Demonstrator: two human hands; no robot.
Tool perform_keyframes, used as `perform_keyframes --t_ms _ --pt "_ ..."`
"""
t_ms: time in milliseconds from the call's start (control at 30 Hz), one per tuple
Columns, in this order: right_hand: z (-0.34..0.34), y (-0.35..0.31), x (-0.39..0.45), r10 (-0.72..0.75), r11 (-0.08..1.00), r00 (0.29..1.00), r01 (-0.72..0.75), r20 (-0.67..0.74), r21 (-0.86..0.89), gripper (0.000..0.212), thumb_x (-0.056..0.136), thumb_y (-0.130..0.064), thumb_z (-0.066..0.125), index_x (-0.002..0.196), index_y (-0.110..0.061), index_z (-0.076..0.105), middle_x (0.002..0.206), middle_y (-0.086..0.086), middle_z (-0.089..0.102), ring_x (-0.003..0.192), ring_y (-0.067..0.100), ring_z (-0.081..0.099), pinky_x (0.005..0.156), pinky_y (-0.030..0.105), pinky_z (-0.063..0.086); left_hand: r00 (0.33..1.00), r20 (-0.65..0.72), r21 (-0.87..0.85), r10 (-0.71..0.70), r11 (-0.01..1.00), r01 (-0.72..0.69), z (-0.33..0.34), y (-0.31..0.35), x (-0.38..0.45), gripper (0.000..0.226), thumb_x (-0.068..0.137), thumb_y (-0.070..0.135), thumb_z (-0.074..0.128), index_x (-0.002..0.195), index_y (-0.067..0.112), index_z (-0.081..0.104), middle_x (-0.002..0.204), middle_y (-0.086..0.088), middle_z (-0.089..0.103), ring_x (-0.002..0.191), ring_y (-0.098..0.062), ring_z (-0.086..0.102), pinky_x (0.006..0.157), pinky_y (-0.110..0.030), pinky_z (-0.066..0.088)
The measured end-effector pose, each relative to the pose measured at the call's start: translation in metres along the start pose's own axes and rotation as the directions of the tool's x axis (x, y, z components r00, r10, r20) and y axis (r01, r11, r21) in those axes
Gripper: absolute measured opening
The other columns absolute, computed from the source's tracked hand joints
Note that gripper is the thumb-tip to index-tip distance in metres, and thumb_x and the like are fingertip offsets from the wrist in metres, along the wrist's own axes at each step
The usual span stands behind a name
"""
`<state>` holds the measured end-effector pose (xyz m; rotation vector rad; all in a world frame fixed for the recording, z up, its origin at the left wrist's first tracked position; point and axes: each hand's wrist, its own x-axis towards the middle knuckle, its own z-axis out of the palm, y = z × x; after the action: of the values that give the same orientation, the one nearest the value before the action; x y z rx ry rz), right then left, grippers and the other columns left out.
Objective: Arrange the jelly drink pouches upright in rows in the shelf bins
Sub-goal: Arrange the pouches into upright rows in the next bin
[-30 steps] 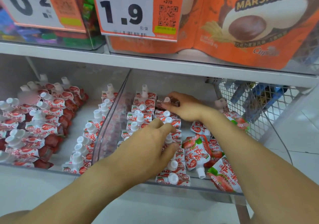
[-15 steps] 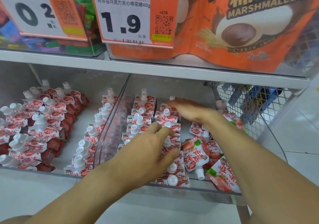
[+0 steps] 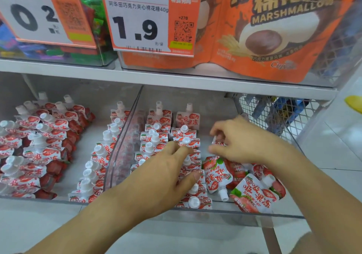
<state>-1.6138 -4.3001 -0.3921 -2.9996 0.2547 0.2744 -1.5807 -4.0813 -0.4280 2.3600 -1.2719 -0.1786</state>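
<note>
Right hand [image 3: 242, 141] has pulled back from the far end of the rows since a second ago and now sits over the loose pile, pinching a small red-and-white spouted jelly pouch [image 3: 217, 141] between thumb and curled fingers. You can only see a sliver of that pouch under the fingers, so I can't tell which way its spout points. Left hand [image 3: 163, 177] hasn't really moved: palm down, fingers slightly bent and spread, resting on the white caps of the standing pouch rows [image 3: 172, 134] in the clear plastic shelf bin [image 3: 225, 213]. It isn't gripping anything.

Those rows run lengthwise away from the left hand toward the back of the bin, pouches upright with spouts up. Just under the right wrist, a tipped-over strawberry-print pouch [image 3: 217, 175] lies flat, long axis roughly front to back, white spout pointing at the bin's front wall. Beside it, nearer the right forearm, another flat strawberry pouch [image 3: 254, 195] lies tilted, its cap toward the back right.

Left of the left hand, past the clear divider, more upright pouches in the neighbouring bin [image 3: 35, 148].
</note>
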Motion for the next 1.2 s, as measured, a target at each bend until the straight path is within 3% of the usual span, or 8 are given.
perform_keyframes --t_ms 133,233,467,600,733,900,1033,1200 --pt "0.022 -0.007 -0.02 -0.079 0.932 0.997 0.08 0.016 -0.354 0.062 0.073 -0.078 0.056 0.102 -0.024 0.06 0.099 0.0 0.061 0.099 0.021 0.049 0.073 0.036 0.043 1.0 0.001 0.02 -0.006 1.0 0.006 -0.001 0.0 0.003 0.047 0.093 0.055 0.045 0.134 0.03 0.039 0.118 0.01 0.041 0.093 -0.01 0.056 0.079 -0.024 0.042" --pt "0.038 -0.01 -0.022 -0.1 0.905 0.995 0.094 0.008 -0.416 0.065 0.074 -0.071 0.063 0.113 -0.019 0.061 0.111 0.004 0.056 0.103 0.024 0.045 0.086 0.039 0.04 1.0 -0.016 0.03 -0.006 1.0 0.007 -0.003 0.002 0.004 0.05 0.092 0.054 0.048 0.136 0.03 0.04 0.121 0.01 0.043 0.097 -0.011 0.056 0.078 -0.022 0.041" --pt "0.018 0.009 -0.044 -0.085 0.943 0.979 0.139 -0.186 0.302 0.071 0.064 -0.024 0.088 0.122 -0.04 0.049 0.112 -0.016 0.049 0.1 0.004 0.055 0.084 0.025 0.049 0.975 -0.223 -0.094 0.014 0.995 -0.036 -0.004 0.01 0.011 0.054 0.084 0.059 0.055 0.13 0.032 0.049 0.123 0.019 0.053 0.107 0.01 0.045 0.085 0.002 0.032" --pt "0.004 0.007 -0.049 0.012 0.485 0.955 0.252 -0.295 0.837 0.079 0.05 -0.001 0.096 0.119 -0.016 0.062 0.108 0.002 0.072 0.099 0.016 0.071 0.087 0.035 0.059 0.973 -0.217 -0.505 -0.072 0.862 -0.049 -0.002 0.026 0.02 0.072 0.078 0.056 0.064 0.142 0.035 0.039 0.124 0.021 0.056 0.109 0.004 0.057 0.091 -0.018 0.049" --pt "0.019 -0.006 -0.051 0.114 0.169 0.966 0.213 -0.234 0.962 0.056 0.054 -0.004 0.087 0.107 -0.009 0.068 0.1 0.009 0.076 0.096 0.024 0.073 0.083 0.036 0.06 0.938 -0.311 -0.618 -0.15 0.782 -0.08 -0.001 0.023 0.034 0.033 0.085 0.024 0.07 0.116 0.02 0.061 0.109 0.008 0.068 0.092 -0.011 0.069 0.077 -0.039 0.059" --pt "0.019 -0.012 -0.051 0.111 -0.097 0.993 0.056 -0.045 0.994 0.018 0.086 -0.009 0.067 0.104 -0.005 0.066 0.101 0.016 0.076 0.094 0.029 0.074 0.072 0.038 0.063 0.957 -0.143 -0.828 -0.254 0.561 0.025 -0.013 0.017 0.05 0.034 0.079 0.022 0.068 0.109 0.006 0.064 0.086 -0.009 0.074 0.07 -0.024 0.072 0.062 -0.047 0.061" --pt "0.014 -0.006 -0.034 0.2 -0.143 0.98 0.035 -0.006 0.989 0.017 0.091 -0.013 0.065 0.1 0.001 0.063 0.094 0.014 0.076 0.083 0.022 0.075 0.062 0.028 0.061 0.987 -0.036 -0.724 -0.155 0.685 0.081 -0.031 0.001 0.07 0.02 0.096 0.015 0.055 0.113 0.01 0.064 0.083 -0.013 0.075 0.071 -0.02 0.073 0.072 -0.037 0.061" --pt "0.016 -0.006 -0.001 0.384 0.008 0.92 0.074 -0.071 0.997 0.01 0.097 -0.012 0.062 0.104 -0.004 0.061 0.104 0.014 0.072 0.084 0.025 0.074 0.061 0.03 0.061 0.945 -0.314 -0.246 -0.093 0.969 0.013 -0.025 -0.016 0.1 0.023 0.095 0.026 0.056 0.111 0.013 0.067 0.099 0.0 0.072 0.09 -0.014 0.068 0.082 -0.029 0.053"
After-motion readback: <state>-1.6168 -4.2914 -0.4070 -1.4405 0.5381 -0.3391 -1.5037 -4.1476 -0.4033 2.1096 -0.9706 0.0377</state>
